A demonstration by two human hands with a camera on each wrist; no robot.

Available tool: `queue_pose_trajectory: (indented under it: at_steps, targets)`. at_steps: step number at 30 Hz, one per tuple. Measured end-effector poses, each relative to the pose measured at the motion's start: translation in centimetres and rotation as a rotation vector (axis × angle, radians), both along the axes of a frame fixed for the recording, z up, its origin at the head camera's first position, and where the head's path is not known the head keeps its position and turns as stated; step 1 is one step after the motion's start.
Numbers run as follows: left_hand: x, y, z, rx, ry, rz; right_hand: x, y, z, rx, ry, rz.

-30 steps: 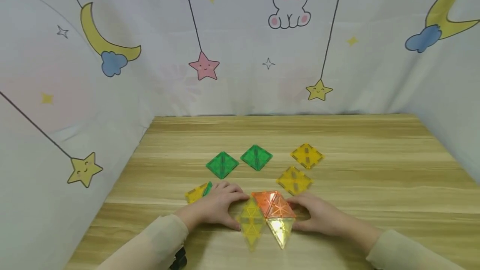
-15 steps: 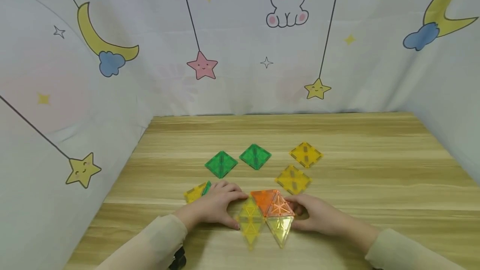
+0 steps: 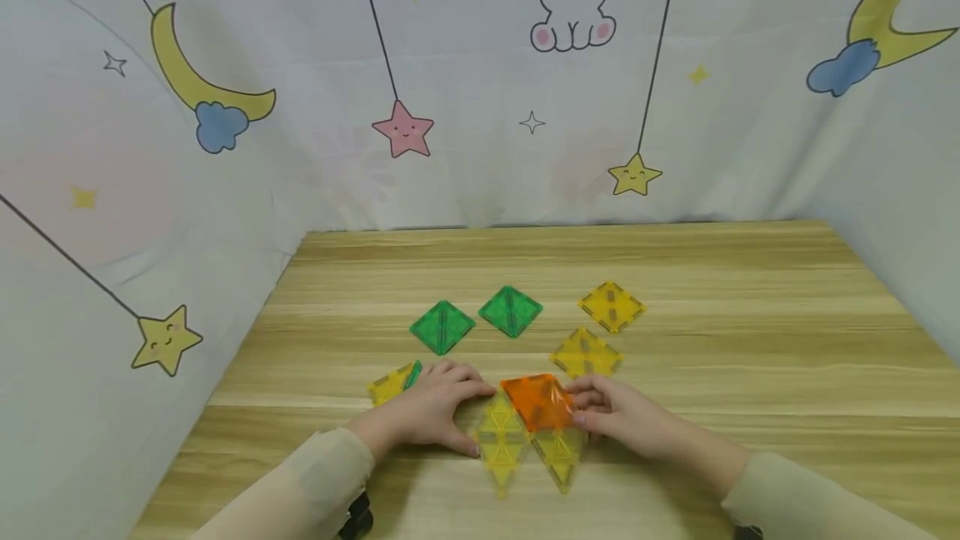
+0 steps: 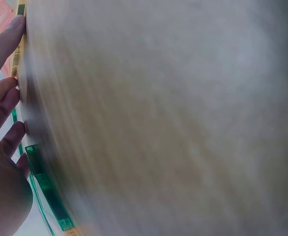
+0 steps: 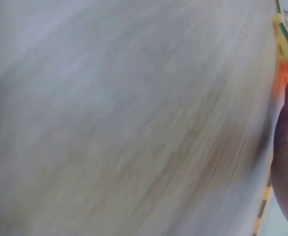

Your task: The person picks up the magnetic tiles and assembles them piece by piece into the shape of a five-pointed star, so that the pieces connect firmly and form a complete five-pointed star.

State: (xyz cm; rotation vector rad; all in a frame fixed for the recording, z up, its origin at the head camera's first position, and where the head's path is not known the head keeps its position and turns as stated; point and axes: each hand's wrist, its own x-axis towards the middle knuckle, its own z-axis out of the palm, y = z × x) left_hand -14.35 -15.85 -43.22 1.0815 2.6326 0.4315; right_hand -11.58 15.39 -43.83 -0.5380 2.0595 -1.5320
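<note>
In the head view, a cluster on the wooden table (image 3: 750, 315) appears partly built: an orange rhombus (image 3: 532, 402) meets a yellow rhombus (image 3: 501, 444) on its left and a yellow triangle (image 3: 561, 450) on its near edge. Left apart are two green rhombi (image 3: 442, 327) (image 3: 510, 312), two yellow rhombi (image 3: 611, 307) (image 3: 585, 350) and a half-hidden yellow-and-green piece (image 3: 392, 384). The yellow rhombus has its long axis running toward the person; the triangle's tip points that way too. The orange rhombus's long axis slants from far left to near right. The left hand (image 3: 438, 407) has thumb and forefinger spread wide around the yellow rhombus's left corner; the right hand (image 3: 622, 411) seems to pinch the orange rhombus's right side.

In the left wrist view, fingertips touch a yellow edge, with a green edge (image 4: 48, 189) beside the palm.

In the right wrist view, the thumb meets orange beneath a tilted yellow edge; the other fingertips cannot be made out.
</note>
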Motion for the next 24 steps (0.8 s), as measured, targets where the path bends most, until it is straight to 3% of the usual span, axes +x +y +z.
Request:
queue_pose_trajectory:
  at_steps: [4, 8, 15, 24]
  targets:
    - [0.0, 0.0, 0.1, 0.001, -0.007, -0.001, -0.2, -0.3, -0.2, -0.062, -0.053, -0.029]
    - [0.0, 0.0, 0.0, -0.002, -0.005, -0.006, -0.3, -0.7, -0.3, -0.065, -0.041, -0.009]
    - [-0.1, -0.1, 0.1, 0.003, 0.003, -0.004, -0.8, -1.9, -0.3, -0.01, -0.034, 0.012]
    - [-0.2, 0.0, -0.1, 0.011, 0.002, -0.006, -0.8, -3.0, -0.2, 0.063, 0.042, -0.006]
